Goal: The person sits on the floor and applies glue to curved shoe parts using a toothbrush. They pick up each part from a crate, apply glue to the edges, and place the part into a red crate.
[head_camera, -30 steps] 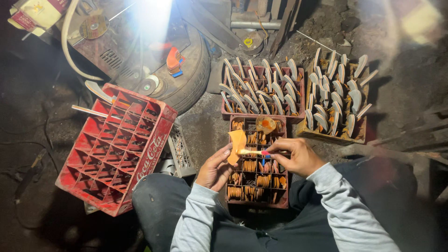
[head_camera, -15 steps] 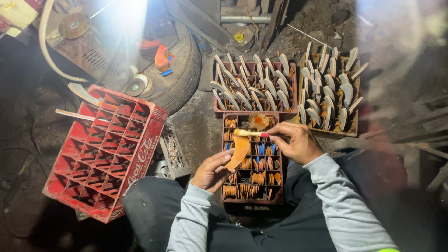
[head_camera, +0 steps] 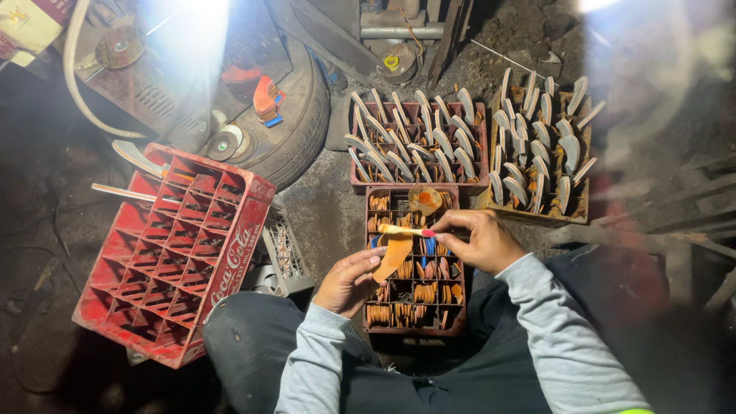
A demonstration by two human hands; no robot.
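**Head view: brush held across a curved blade, above the compartment crate**

Head view shows the person seated on the floor, looking down at both hands over a dark crate of small compartments set between the knees.

1. Left hand: the grip is closed on a flat, curved, orange-tan blade piece. Thumb and fingertips pinch its lower end. The long axis of the piece runs upward and slightly to the right from the hand, so its free end points away from the body.

2. Right hand: the grip is closed on a thin brush with a pale handle and a red band near the fingers. The long axis of the brush lies nearly horizontal, extending to the left of the hand. Its tip end meets the upper end of the blade piece; the two axes cross at close to a right angle.

3. Relation: the blade piece lies to the left of and just below the right hand, and directly above the left hand. Both hands are near each other, over the upper half of the crate.

4. Surroundings: a small orange container sits in a top compartment of the crate, just beside the right hand. Lower compartments hold stacks of similar orange-brown pieces. Beyond, two further crates carry upright pale blades. An empty red bottle crate lies tilted on the person's left, near a tyre.
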